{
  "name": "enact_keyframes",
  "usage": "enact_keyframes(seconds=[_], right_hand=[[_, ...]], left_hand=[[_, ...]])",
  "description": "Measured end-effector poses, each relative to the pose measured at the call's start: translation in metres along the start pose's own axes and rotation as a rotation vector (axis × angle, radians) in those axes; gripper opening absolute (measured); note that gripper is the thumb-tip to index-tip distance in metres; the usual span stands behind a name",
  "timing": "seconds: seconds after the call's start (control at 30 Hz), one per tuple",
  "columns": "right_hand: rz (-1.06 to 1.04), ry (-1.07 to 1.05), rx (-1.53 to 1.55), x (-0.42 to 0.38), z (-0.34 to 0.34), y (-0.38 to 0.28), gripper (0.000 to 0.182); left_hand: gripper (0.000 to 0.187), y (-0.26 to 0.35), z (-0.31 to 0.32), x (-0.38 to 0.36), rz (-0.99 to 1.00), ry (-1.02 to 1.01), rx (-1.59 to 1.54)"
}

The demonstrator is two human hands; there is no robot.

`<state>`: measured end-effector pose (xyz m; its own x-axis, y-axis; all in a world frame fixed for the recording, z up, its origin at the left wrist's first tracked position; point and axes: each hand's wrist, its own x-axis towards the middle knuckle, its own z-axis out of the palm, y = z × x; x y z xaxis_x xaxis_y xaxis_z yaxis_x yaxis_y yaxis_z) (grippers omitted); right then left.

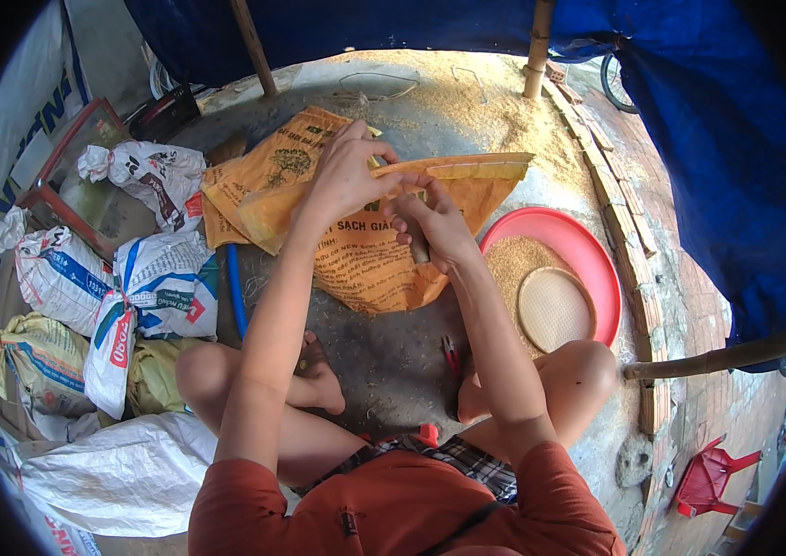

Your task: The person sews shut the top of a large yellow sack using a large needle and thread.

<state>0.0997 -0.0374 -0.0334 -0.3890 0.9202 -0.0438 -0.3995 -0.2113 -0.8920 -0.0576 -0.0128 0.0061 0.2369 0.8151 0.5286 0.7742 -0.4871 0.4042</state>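
An orange woven sack with dark printing is held up before me, its stitched edge running out to the right. My left hand is closed on that edge, with thumb and fingers pinching it. Close beside it, my right hand is curled at the same edge. A short brown handle-like piece shows under its fingers; whatever it belongs to is hidden. The lower part of the sack hangs down to the concrete floor.
Several tied white sacks are piled on the left, near a blue tube. To the right, a pink basin holds grain and a round woven sieve. Red-handled pliers lie between my feet. Bricks edge the floor.
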Motion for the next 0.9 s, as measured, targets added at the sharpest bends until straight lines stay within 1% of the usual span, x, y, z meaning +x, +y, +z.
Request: enact_keyframes(seconds=[0.1,0.23,0.43,0.53,0.6,0.63,0.7,0.73,0.8,0.9], right_hand=[[0.004,-0.009,0.009,-0.001,0.001,0.000,0.031],[0.010,-0.012,0.023,-0.002,0.003,-0.002,0.031],[0.024,0.033,-0.027,-0.008,0.011,-0.007,0.034],[0.031,0.006,0.039,-0.006,0.010,-0.005,0.040],[0.077,-0.039,0.136,-0.006,0.009,-0.006,0.047],[0.077,-0.037,0.136,-0.007,0.008,-0.007,0.047],[0.137,-0.113,0.283,-0.007,0.006,-0.009,0.052],[0.137,-0.113,0.283,-0.006,0.005,-0.009,0.052],[0.178,-0.147,0.377,-0.005,0.003,-0.009,0.055],[0.177,-0.168,0.344,-0.008,0.003,-0.011,0.056]], left_hand=[[0.020,0.002,0.001,-0.001,0.045,0.038,0.030],[0.020,0.002,0.004,-0.001,0.032,0.050,0.040],[0.020,0.007,0.012,-0.003,-0.001,0.150,0.054],[0.020,0.004,0.012,-0.002,0.001,0.176,0.060],[0.019,0.001,0.013,-0.001,0.018,0.211,0.059],[0.019,-0.001,0.015,-0.001,0.018,0.210,0.057],[0.019,-0.002,0.015,0.000,0.022,0.252,0.091],[0.019,-0.003,0.016,-0.001,0.022,0.252,0.090],[0.020,-0.003,0.015,-0.001,0.007,0.233,0.068],[0.020,-0.003,0.014,-0.001,-0.002,0.196,0.034]])
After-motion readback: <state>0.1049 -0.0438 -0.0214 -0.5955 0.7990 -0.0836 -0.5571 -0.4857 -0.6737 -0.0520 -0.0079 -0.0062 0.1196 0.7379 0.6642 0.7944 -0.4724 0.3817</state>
